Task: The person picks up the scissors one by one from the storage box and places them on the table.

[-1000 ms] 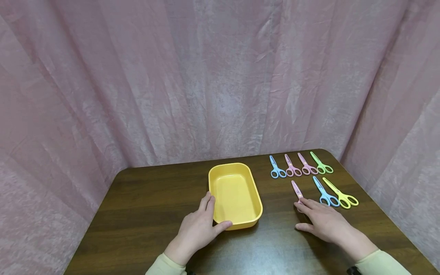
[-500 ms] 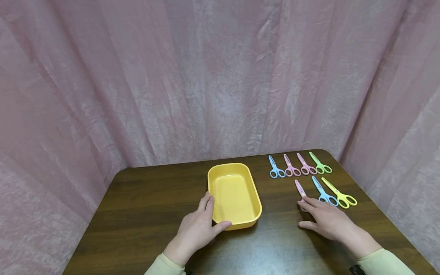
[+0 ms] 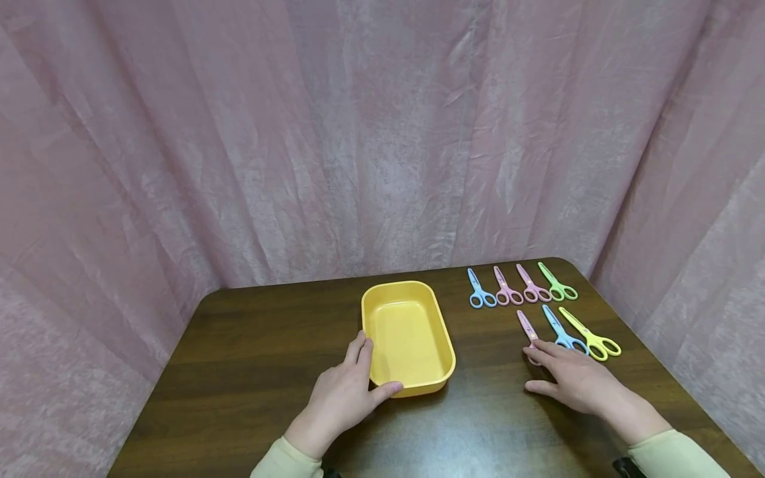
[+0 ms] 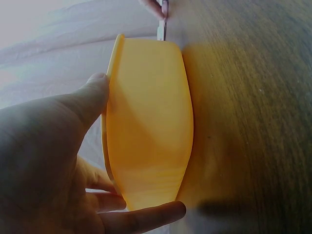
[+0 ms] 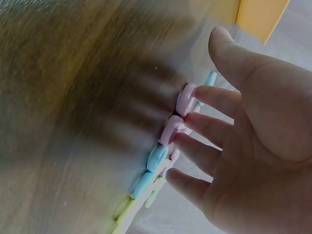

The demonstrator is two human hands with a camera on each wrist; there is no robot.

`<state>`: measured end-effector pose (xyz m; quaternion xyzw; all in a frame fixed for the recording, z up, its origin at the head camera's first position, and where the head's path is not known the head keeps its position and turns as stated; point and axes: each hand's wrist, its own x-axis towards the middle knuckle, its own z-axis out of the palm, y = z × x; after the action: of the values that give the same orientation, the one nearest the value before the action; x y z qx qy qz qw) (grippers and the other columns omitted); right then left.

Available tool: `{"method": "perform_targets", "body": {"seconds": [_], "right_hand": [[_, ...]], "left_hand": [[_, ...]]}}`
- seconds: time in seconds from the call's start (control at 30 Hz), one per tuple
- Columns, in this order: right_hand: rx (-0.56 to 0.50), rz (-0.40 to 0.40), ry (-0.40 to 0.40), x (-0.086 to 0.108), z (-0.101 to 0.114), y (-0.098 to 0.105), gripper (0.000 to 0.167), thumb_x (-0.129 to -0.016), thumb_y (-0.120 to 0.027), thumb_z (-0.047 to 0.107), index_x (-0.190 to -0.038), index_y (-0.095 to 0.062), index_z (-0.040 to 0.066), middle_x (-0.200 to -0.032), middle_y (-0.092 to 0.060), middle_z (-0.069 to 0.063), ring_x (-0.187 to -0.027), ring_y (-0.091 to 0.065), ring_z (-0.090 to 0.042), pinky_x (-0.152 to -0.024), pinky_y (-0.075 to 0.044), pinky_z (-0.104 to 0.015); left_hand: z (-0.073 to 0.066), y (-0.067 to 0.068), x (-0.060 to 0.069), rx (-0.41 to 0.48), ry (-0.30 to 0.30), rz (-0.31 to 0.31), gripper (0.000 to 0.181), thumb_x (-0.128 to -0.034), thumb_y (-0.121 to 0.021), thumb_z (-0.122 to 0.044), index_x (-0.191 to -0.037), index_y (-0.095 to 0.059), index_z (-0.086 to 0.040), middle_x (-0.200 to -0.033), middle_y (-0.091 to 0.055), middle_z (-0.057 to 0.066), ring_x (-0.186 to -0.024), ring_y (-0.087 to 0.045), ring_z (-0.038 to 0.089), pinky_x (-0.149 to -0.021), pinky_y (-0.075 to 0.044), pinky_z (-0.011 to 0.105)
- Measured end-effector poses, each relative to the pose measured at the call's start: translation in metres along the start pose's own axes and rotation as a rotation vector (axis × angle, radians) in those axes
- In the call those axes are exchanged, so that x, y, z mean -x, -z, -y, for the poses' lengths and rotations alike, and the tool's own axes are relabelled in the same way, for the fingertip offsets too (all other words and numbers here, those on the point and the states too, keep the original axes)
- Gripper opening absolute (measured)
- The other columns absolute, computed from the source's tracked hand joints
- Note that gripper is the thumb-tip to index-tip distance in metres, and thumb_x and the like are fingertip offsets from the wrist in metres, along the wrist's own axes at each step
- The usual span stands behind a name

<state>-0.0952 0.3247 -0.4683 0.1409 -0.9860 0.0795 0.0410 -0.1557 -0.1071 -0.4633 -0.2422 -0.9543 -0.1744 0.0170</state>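
Observation:
In the head view my left hand (image 3: 343, 398) rests at the near left corner of a yellow plastic tray (image 3: 445, 372). Its thumb lies on the near rim, and its fairly straight fingers touch the left wall. My right hand (image 3: 576, 378) reaches over pink scissors (image 3: 526, 326), partly covering their handles. The right wrist view has its straight fingertips touching the pink handle loops (image 5: 171, 130), with the thumb held apart. Right beside them lie blue scissors (image 3: 560, 330), then yellow scissors (image 3: 588, 334).
Behind these, a row holds blue scissors (image 3: 480, 289), two pink scissors (image 3: 507, 287) (image 3: 532, 284) and green scissors (image 3: 556, 282). The brown wooden table (image 3: 257, 372) ends at a pink curtain (image 3: 382, 146) at the back and sides.
My right hand has slid the pink scissors to the right along the table, closer to the blue pair. The left hand and tray have stayed in place.

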Motion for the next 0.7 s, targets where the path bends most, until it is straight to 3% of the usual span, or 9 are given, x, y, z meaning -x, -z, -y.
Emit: {"method": "perform_targets", "body": {"seconds": [0.4,0.7], "right_hand": [[-0.002,-0.003,0.011,0.0002,-0.0033,-0.0007,0.069,-0.094,-0.086,0.049,-0.142,-0.071,0.001,-0.147,-0.064,-0.029,-0.127,-0.067,-0.051,-0.103,-0.052,-0.065],[-0.007,-0.067,0.033,-0.0026,0.0013,-0.0020,0.070,-0.095,-0.086,0.046,-0.145,-0.069,0.000,-0.151,-0.061,-0.030,-0.132,-0.064,-0.049,-0.106,-0.050,-0.066]], "left_hand": [[-0.0003,-0.0016,0.0006,0.003,-0.002,-0.007,0.104,-0.0973,-0.073,-0.072,-0.164,-0.044,0.003,-0.171,-0.040,0.023,-0.050,-0.046,0.013,-0.050,-0.045,0.034],[0.0018,-0.0008,-0.0024,0.017,0.016,0.017,0.104,-0.0973,-0.074,-0.070,-0.165,-0.043,0.003,-0.172,-0.038,0.022,-0.054,-0.053,0.015,-0.054,-0.049,0.038]]}}
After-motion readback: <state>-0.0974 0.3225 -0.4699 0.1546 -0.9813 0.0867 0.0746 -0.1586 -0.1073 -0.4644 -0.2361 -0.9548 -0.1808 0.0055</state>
